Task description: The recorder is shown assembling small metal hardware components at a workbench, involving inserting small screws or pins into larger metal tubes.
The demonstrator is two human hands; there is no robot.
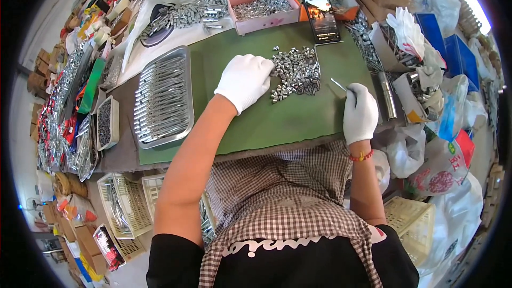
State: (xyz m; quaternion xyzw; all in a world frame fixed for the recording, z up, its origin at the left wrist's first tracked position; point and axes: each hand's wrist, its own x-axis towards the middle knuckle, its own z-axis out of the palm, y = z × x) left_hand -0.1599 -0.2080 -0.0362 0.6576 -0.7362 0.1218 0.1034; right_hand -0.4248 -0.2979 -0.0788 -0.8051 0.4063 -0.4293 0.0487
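My left hand [244, 82], in a white glove, rests at the left edge of a pile of small silvery metal pieces [298, 72] on the green mat [248, 133]. Its fingers are curled down, and their tips are hidden, so whatever they pinch cannot be made out. To the right of the pile, my gloved right hand [360, 113] is closed around a thin metal rod [337, 84], whose bright end sticks out toward the pile. A metal tray [189, 104] lies left of my left hand, filled with long slim metal rods [165, 93] in a row.
Behind the mat stands a pink box [236, 20] of small metal parts, beside a propped phone [321, 16]. Metal cylinders [200, 10] are heaped at the back left. A steel tube [388, 96] lies right of my right hand, and a small bin [108, 122] sits far left.
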